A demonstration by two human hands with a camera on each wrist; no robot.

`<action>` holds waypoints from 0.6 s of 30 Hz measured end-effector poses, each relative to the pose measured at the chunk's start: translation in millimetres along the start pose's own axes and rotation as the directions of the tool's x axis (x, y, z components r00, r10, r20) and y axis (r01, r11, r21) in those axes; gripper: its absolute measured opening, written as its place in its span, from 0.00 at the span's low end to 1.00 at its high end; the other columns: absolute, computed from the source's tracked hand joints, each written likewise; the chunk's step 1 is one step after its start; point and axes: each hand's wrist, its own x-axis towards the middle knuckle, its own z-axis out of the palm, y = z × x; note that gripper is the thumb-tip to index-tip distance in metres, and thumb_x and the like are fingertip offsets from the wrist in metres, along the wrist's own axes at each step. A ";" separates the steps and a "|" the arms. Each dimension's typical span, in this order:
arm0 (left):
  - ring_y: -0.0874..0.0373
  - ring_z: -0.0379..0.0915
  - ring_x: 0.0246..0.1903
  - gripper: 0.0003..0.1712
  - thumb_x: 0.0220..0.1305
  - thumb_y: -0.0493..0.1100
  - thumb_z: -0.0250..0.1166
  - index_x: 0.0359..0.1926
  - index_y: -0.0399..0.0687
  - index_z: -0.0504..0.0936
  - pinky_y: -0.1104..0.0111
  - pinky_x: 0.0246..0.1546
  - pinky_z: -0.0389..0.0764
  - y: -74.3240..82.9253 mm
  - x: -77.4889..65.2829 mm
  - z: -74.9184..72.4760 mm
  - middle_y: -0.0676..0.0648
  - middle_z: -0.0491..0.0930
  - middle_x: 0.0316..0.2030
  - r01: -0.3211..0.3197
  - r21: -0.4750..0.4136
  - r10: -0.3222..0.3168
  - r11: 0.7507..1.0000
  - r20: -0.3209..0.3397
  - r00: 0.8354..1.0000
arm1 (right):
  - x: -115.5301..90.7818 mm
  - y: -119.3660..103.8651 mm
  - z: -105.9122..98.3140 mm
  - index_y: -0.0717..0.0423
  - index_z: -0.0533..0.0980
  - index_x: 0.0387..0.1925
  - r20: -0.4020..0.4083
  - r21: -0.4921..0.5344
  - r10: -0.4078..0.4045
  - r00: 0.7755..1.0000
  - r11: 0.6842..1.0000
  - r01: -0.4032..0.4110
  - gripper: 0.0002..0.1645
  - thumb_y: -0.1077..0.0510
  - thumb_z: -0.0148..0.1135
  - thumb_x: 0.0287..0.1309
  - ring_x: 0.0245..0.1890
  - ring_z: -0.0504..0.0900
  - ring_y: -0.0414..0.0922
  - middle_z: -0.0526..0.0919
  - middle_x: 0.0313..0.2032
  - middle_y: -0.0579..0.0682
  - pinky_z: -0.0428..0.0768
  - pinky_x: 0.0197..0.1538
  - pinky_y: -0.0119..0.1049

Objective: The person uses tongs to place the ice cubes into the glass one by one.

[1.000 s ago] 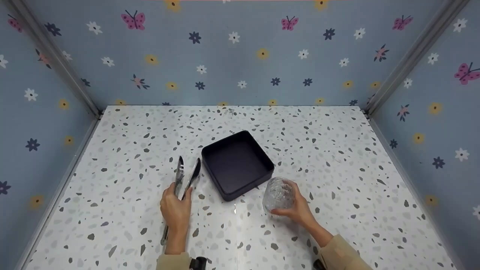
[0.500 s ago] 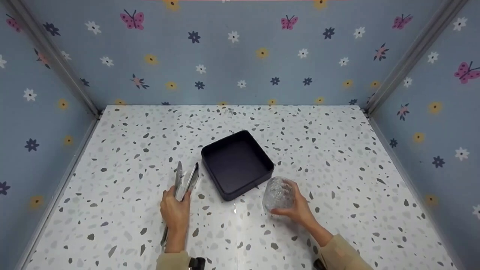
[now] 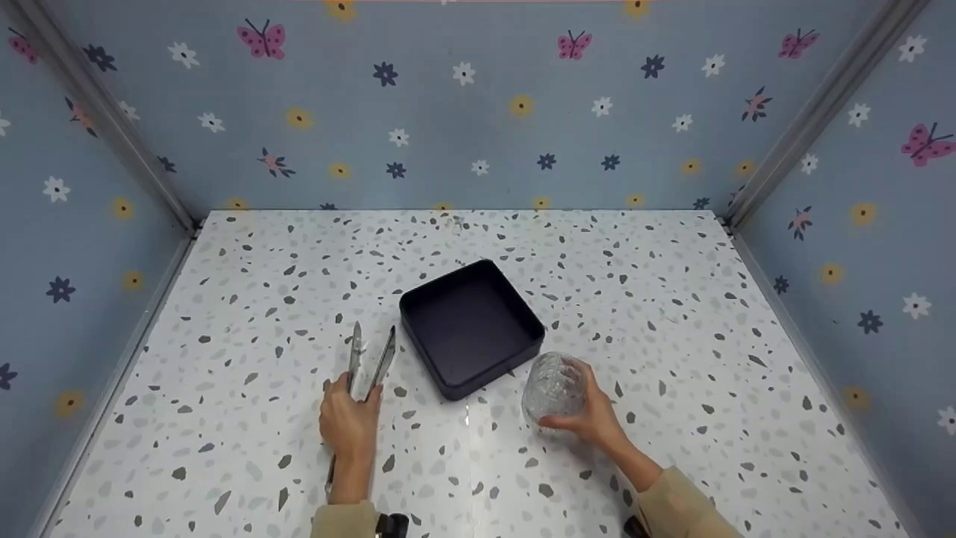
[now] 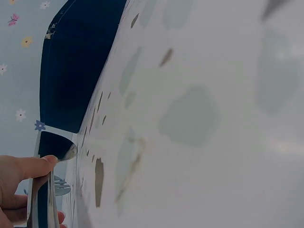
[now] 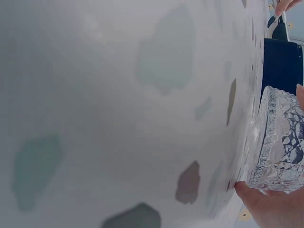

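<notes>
My left hand [image 3: 349,426] grips metal tongs [image 3: 383,364], thumb on one side. Their two arms stand apart and the ends point away from me, just left of the dark box. In the left wrist view, one tong end [image 4: 54,146] is rounded and spoon-like, while the other is slotted. My right hand [image 3: 594,411] is curled round a clear patterned glass [image 3: 551,388] that stands on the table by the box's near right corner. The right wrist view shows the cut pattern of the glass [image 5: 284,137] up close; part of it is hidden by the hand.
A dark, square, open-topped box [image 3: 470,321] sits at an angle mid-table, between and beyond the hands. The speckled white table [image 3: 635,299] is bounded by blue flowered walls [image 3: 478,134] at the back and both sides.
The tongs have turned in my left hand and their ends have drawn slightly nearer to me. My right hand, the glass and the box have stayed in place.
</notes>
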 end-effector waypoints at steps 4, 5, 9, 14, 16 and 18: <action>0.36 0.73 0.33 0.28 0.38 0.41 0.73 0.43 0.32 0.77 0.49 0.32 0.71 0.5 0.2 0.2 0.34 0.75 0.35 0.016 0.026 -0.017 1.000 0.014 1.000 | 0.3 -0.5 -0.3 0.49 0.56 0.61 -0.002 -0.011 0.016 1.000 1.000 -0.016 0.61 0.47 0.78 0.21 0.53 0.67 0.56 0.67 0.55 0.59 0.66 0.51 0.52; 0.36 0.73 0.33 0.29 0.39 0.41 0.73 0.43 0.32 0.76 0.49 0.32 0.71 0.8 0.1 0.3 0.34 0.75 0.35 0.021 0.035 -0.022 0.999 0.020 1.000 | 0.4 -0.7 -0.4 0.49 0.56 0.61 -0.003 -0.013 0.021 1.000 1.000 -0.021 0.61 0.47 0.78 0.21 0.53 0.67 0.57 0.67 0.55 0.59 0.66 0.51 0.52; 0.35 0.72 0.34 0.32 0.39 0.42 0.73 0.46 0.30 0.74 0.47 0.32 0.70 2.1 -0.1 0.3 0.34 0.74 0.37 0.034 0.066 -0.037 0.997 0.040 0.999 | 1.0 -0.9 -0.9 0.50 0.55 0.61 -0.009 -0.021 0.029 1.000 0.999 -0.029 0.62 0.47 0.78 0.20 0.53 0.67 0.57 0.67 0.55 0.60 0.65 0.52 0.53; 0.35 0.71 0.36 0.34 0.40 0.44 0.72 0.48 0.29 0.73 0.46 0.32 0.70 1.4 -0.1 0.0 0.33 0.73 0.40 0.037 0.086 -0.042 0.996 0.059 0.997 | 0.9 -0.5 -0.2 0.51 0.54 0.62 -0.008 -0.024 0.022 1.000 0.999 -0.022 0.63 0.46 0.78 0.20 0.52 0.68 0.58 0.67 0.54 0.62 0.66 0.51 0.53; 0.34 0.71 0.37 0.36 0.39 0.44 0.73 0.48 0.28 0.72 0.47 0.33 0.70 1.1 -0.1 -0.9 0.31 0.73 0.42 0.024 0.087 -0.029 0.996 0.063 0.998 | 0.8 0.0 -0.1 0.51 0.54 0.62 -0.004 -0.018 0.017 1.000 1.000 -0.017 0.63 0.46 0.78 0.20 0.52 0.68 0.58 0.67 0.54 0.63 0.66 0.51 0.53; 0.34 0.70 0.39 0.38 0.37 0.45 0.74 0.49 0.27 0.71 0.46 0.34 0.70 1.1 -0.4 -1.9 0.30 0.72 0.44 -0.002 0.092 -0.003 0.996 0.064 0.998 | 0.6 -0.2 -0.1 0.52 0.54 0.62 -0.002 -0.006 0.015 1.000 1.000 -0.015 0.64 0.47 0.78 0.20 0.52 0.68 0.58 0.67 0.54 0.63 0.66 0.51 0.53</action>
